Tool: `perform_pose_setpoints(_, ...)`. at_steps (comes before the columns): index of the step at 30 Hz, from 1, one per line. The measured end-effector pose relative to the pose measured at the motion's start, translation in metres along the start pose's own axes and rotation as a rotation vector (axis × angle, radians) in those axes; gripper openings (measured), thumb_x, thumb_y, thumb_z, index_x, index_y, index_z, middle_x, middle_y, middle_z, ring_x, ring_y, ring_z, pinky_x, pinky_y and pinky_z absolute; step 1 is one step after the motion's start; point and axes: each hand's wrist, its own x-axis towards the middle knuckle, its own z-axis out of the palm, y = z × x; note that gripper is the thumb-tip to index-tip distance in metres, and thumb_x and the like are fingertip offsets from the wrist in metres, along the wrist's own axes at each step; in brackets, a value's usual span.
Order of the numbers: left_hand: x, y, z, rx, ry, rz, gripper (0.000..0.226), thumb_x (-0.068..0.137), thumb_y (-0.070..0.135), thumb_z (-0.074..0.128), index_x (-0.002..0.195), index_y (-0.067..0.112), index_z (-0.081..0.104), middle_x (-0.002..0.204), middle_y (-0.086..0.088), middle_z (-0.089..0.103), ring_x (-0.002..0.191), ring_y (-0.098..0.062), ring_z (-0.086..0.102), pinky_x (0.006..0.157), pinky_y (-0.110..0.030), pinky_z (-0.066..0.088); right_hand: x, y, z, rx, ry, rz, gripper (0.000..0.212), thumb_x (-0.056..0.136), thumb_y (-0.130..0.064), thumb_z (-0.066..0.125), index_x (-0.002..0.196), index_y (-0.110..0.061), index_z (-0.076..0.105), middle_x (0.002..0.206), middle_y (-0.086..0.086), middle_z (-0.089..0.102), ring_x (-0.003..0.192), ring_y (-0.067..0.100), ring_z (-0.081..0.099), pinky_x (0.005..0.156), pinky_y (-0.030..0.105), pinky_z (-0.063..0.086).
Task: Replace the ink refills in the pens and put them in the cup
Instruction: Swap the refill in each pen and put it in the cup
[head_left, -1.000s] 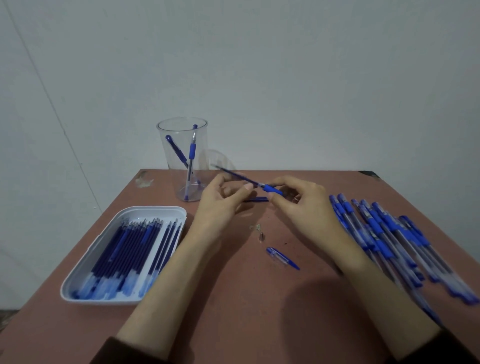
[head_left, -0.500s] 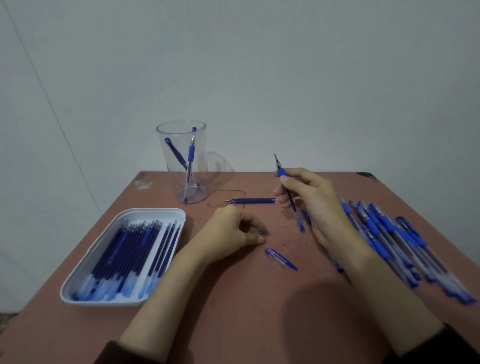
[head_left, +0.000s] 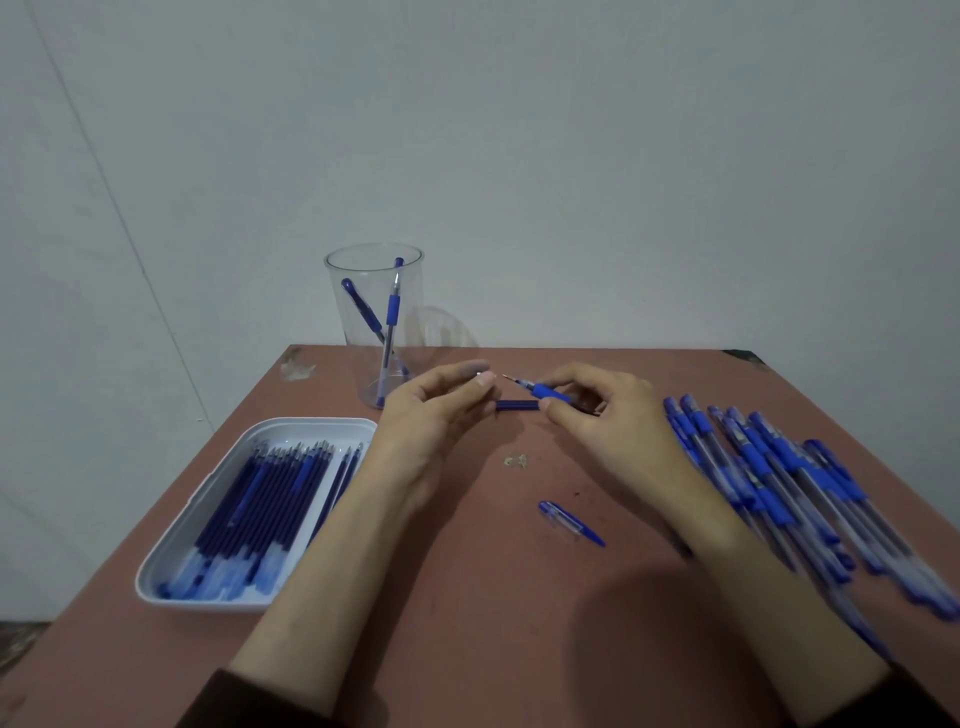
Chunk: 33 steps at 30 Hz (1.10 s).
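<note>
My right hand (head_left: 602, 415) grips a pen (head_left: 550, 391) by its blue grip, with the refill point aimed left. My left hand (head_left: 431, 415) is raised just left of that point and pinches a small shiny tip piece (head_left: 478, 373) between thumb and forefinger. A loose dark blue refill (head_left: 517, 405) lies on the table under both hands. The blue pen cap (head_left: 569, 522) lies nearer me. The clear cup (head_left: 363, 260) stands at the far left of the table with two pens in it.
A white tray (head_left: 218, 499) of several blue refills sits at the left. Several capped blue pens (head_left: 779, 488) are piled along the right side. A small scrap (head_left: 515, 460) lies mid-table. The brown table (head_left: 467, 623) meets the wall at the back.
My left hand rose from the table with the small tip piece. My right hand swung the pen from upright to level, its point now facing the left fingers.
</note>
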Motion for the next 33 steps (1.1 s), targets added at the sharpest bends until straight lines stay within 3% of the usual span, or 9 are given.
perform_pose_setpoints(4,0.000,-0.002,0.001,0.021,-0.011,-0.014,0.012,0.083,0.001,0.065,0.090,0.010,0.069,0.076,0.000,0.071,0.074,-0.009,0.068,0.068,-0.017,0.055,-0.001,0.001,0.002,-0.033,-0.026,-0.008,0.019,0.083,-0.019,0.067,0.082,-0.038,0.069,0.073,-0.011,0.066,0.069,0.000,0.056,0.058,0.006,0.038)
perform_pose_setpoints(9,-0.003,-0.008,0.005,0.148,-0.025,-0.019,0.012,0.083,0.006,0.067,0.091,0.015,0.069,0.085,-0.002,0.071,0.081,-0.013,0.066,0.067,-0.016,0.053,-0.002,0.002,0.007,-0.098,-0.009,-0.046,0.016,0.084,-0.019,0.066,0.092,-0.030,0.074,0.078,-0.011,0.069,0.074,0.006,0.061,0.065,0.021,0.048)
perform_pose_setpoints(12,-0.002,-0.008,0.004,0.123,-0.018,0.009,0.022,0.081,0.003,0.068,0.100,0.015,0.065,0.087,-0.004,0.071,0.084,-0.014,0.067,0.068,-0.017,0.054,-0.002,0.002,0.007,-0.074,-0.020,-0.039,0.017,0.085,-0.017,0.065,0.094,-0.027,0.075,0.072,-0.014,0.067,0.068,0.001,0.058,0.060,0.011,0.041)
perform_pose_setpoints(16,-0.001,-0.008,0.004,0.084,-0.041,0.040,0.034,0.081,-0.007,0.065,0.109,0.013,0.060,0.093,-0.007,0.073,0.088,-0.020,0.069,0.082,-0.025,0.055,-0.001,0.002,0.010,0.023,-0.036,0.020,0.016,0.087,-0.017,0.063,0.092,-0.026,0.075,0.061,-0.008,0.060,0.057,0.003,0.049,0.055,0.014,0.038)
perform_pose_setpoints(20,-0.001,-0.008,0.005,-0.024,-0.068,0.085,0.040,0.074,0.005,0.070,0.112,0.010,0.058,0.090,-0.006,0.074,0.086,-0.019,0.070,0.088,-0.029,0.055,-0.001,-0.002,0.010,0.179,-0.054,0.075,0.013,0.089,-0.019,0.063,0.088,-0.025,0.075,0.057,-0.007,0.058,0.057,0.009,0.050,0.060,0.036,0.048)
perform_pose_setpoints(25,0.000,-0.010,0.005,0.014,-0.082,0.112,0.034,0.072,0.018,0.070,0.101,0.002,0.067,0.090,-0.012,0.072,0.088,-0.022,0.069,0.089,-0.031,0.054,-0.002,-0.009,0.006,0.363,-0.125,0.119,0.015,0.092,-0.016,0.059,0.094,-0.019,0.074,0.060,-0.002,0.061,0.049,0.002,0.047,0.046,0.015,0.037)
perform_pose_setpoints(28,-0.001,-0.009,0.005,0.024,-0.156,0.094,0.025,0.076,0.019,0.064,0.093,0.002,0.071,0.090,-0.014,0.071,0.088,-0.022,0.068,0.090,-0.029,0.052,-0.002,-0.010,0.006,0.425,-0.147,0.155,0.016,0.093,-0.014,0.058,0.094,-0.014,0.074,0.060,0.001,0.060,0.047,0.002,0.046,0.043,0.013,0.035)
perform_pose_setpoints(33,-0.009,-0.009,0.013,0.010,-0.211,0.133,0.026,0.078,0.025,0.059,0.088,0.003,0.067,0.076,-0.010,0.059,0.065,-0.011,0.065,0.064,-0.018,0.052,-0.006,-0.015,0.009,0.481,-0.191,0.117,0.016,0.093,-0.013,0.058,0.092,-0.013,0.074,0.061,0.005,0.058,0.048,0.008,0.042,0.042,0.015,0.033)
